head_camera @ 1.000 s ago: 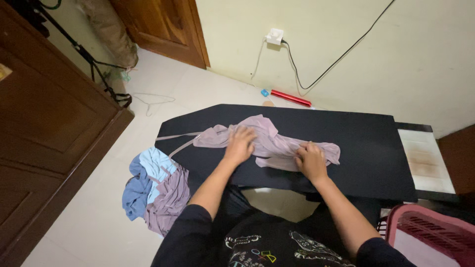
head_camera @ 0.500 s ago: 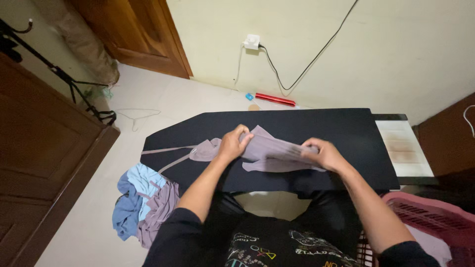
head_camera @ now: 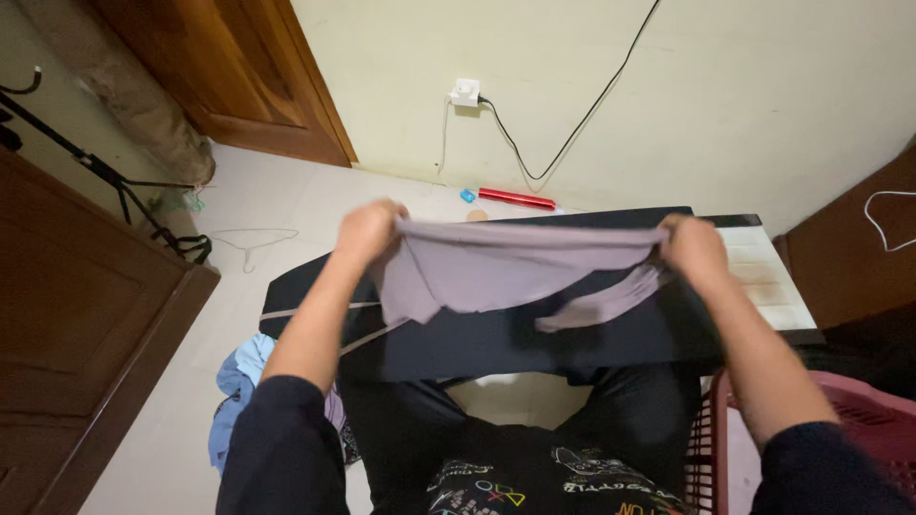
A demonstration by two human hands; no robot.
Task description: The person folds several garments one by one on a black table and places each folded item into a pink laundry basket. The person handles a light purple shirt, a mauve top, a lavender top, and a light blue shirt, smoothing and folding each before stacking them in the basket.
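A mauve garment (head_camera: 487, 272) hangs stretched in the air between both hands, above a black ironing board (head_camera: 477, 343). My left hand (head_camera: 367, 229) grips its left upper edge. My right hand (head_camera: 695, 246) grips its right upper edge. A thin strap (head_camera: 305, 312) of the garment trails down onto the board's left end. A loose flap droops under the right side.
A pile of blue and mauve clothes (head_camera: 239, 391) lies on the floor at the lower left. A pink laundry basket (head_camera: 859, 420) stands at the lower right. A wire hanger (head_camera: 250, 238), a red object (head_camera: 515, 198) and a wall socket (head_camera: 465, 92) with cables are beyond the board.
Both hands have lifted the garment off the board and pulled it taut, spreading apart; earlier they were pressing and gathering it flat on the board.
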